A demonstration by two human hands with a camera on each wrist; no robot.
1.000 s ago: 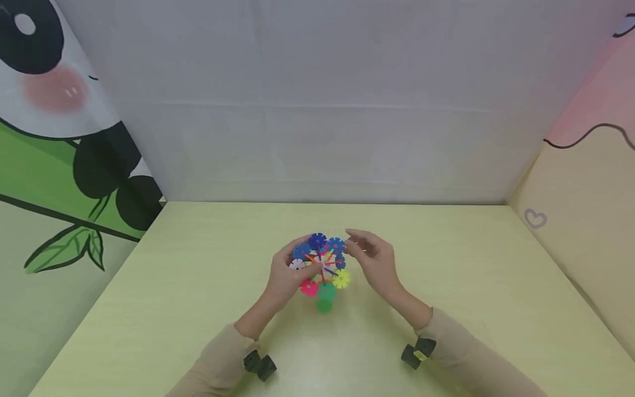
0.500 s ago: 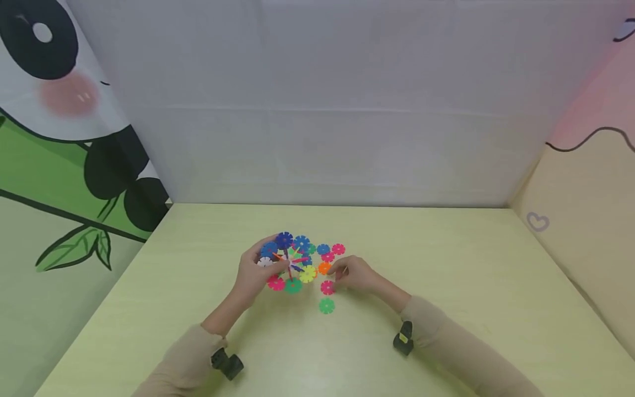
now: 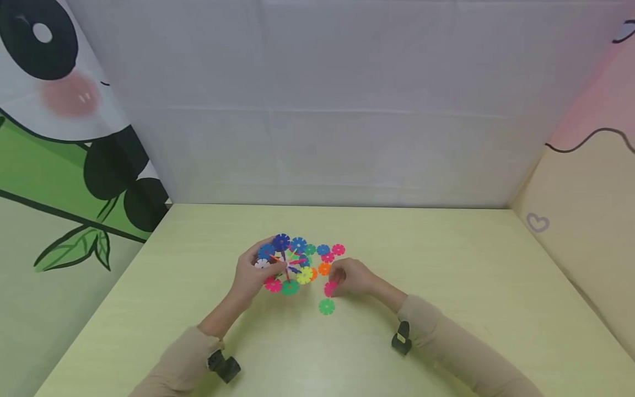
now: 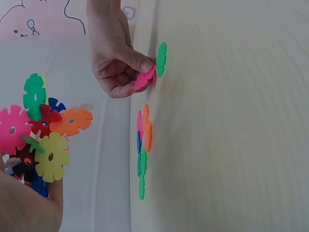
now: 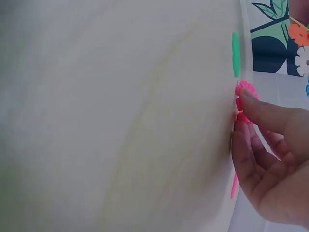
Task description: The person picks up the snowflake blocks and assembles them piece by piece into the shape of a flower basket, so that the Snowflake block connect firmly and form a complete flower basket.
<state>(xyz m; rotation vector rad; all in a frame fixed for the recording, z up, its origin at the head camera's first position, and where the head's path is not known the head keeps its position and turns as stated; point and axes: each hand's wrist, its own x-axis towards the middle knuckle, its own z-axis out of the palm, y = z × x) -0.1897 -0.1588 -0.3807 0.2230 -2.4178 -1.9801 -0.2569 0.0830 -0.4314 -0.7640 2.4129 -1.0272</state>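
Note:
My left hand (image 3: 248,277) holds a ball-like cluster (image 3: 290,287) of notched plastic discs in several colours, raised above the table. Its thumb presses on the cluster's centre, and spokes stick out between the discs. My right hand (image 3: 353,277) is low over the tabletop to the right, pinching a pink notched disc (image 3: 329,288) between thumb and fingers. That pink disc (image 4: 145,78) is tilted in the left wrist view, and in the right wrist view the thumb covers part of it (image 5: 247,88). A loose green disc (image 3: 326,306) lies just nearer than the right hand.
Loose discs lie on the pale table (image 3: 446,264) beyond the hands: an orange disc (image 3: 324,268), a blue disc (image 3: 323,250), a pink disc (image 3: 338,250) and others partly behind the cluster. A grey-white wall (image 3: 337,154) stands at the back, with painted panels at both sides.
My left hand has carried the cluster leftward, uncovering the loose discs. The right hand has come down from beside the cluster to the table and now pinches a pink disc, shifted slightly.

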